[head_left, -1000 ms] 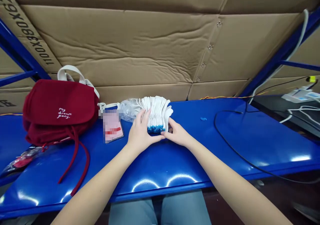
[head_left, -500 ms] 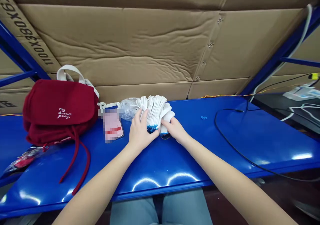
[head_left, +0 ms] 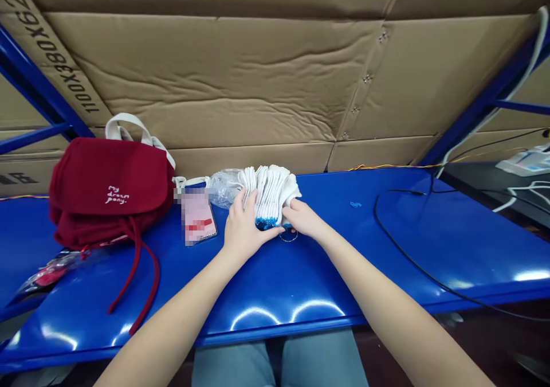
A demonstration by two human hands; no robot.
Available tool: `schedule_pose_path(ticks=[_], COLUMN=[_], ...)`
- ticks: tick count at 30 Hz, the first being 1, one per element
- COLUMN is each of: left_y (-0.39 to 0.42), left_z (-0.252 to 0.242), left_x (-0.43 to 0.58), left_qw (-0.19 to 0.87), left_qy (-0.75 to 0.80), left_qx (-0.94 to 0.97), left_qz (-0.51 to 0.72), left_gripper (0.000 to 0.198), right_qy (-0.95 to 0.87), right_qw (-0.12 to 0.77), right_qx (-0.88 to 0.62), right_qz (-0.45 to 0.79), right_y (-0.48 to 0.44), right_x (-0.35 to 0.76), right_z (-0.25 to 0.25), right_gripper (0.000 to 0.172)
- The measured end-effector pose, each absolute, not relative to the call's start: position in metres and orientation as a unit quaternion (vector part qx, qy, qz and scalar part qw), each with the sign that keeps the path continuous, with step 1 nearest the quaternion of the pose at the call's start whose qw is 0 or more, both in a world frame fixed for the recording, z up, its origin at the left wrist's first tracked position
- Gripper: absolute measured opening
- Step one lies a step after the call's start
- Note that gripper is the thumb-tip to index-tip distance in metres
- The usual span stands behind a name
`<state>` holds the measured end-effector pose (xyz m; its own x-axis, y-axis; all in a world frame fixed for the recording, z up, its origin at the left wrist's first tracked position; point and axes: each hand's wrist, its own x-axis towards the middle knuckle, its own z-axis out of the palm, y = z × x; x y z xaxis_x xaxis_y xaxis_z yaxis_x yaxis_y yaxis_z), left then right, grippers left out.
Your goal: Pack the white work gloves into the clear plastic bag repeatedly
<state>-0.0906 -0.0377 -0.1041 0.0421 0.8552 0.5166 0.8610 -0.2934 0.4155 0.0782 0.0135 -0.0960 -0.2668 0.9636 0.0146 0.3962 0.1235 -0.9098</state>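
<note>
A bundle of white knitted work gloves (head_left: 272, 192) with blue-trimmed cuffs stands in a row of folds on the blue tabletop (head_left: 258, 278). My left hand (head_left: 244, 226) grips the bundle at its left side, with the thumb stretched across below the blue cuffs. At the right end, my right hand (head_left: 303, 218) is closed on the outermost glove, its fingertips partly hidden in the fabric. A thin loop (head_left: 289, 237) lies just in front of the cuffs. Touching the bundle's far left is a crumpled clear plastic bag (head_left: 226, 187).
A red backpack (head_left: 112, 186) sits at the left, its cords hanging forward. Beside it lies a phone (head_left: 200, 218), partly blurred. To the right are a scrap of blue thread (head_left: 356, 204) and a black cable (head_left: 404, 255). Cardboard (head_left: 215, 83) walls the back.
My right hand has pushed in closer against the right end of the bundle, and the end glove now sits nearer the others. The left hand keeps its hold. The view has shifted slightly.
</note>
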Motion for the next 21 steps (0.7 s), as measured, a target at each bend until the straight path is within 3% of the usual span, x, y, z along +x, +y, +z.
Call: schedule_pose_path(ticks=[4, 12, 17, 21], left_y=[-0.037, -0.038, -0.037, -0.037], left_z=[-0.104, -0.102, -0.103, -0.102], left_x=[-0.089, -0.088, -0.093, -0.092], left_qw=[0.005, -0.001, -0.028, -0.034], left_qy=[-0.597, -0.597, -0.592, -0.599], left_qx=[-0.720, -0.719, -0.718, -0.708], left_qz=[-0.355, -0.356, -0.366, -0.373], left_gripper=[0.099, 0.099, 0.096, 0.089], right_qy=[-0.635, -0.640, -0.582, -0.557], right_qw=[0.297, 0.310, 0.307, 0.318], right_qx=[-0.544, -0.497, -0.443, -0.463], right_qz=[0.461, 0.497, 0.609, 0.612], right_y=[0.004, -0.003, 0.001, 0.003], right_x=[0.080, 0.077, 0.090, 0.088], right_z=[-0.091, -0.087, -0.089, -0.087], right_gripper=[0.011, 0.031, 0.025, 0.018])
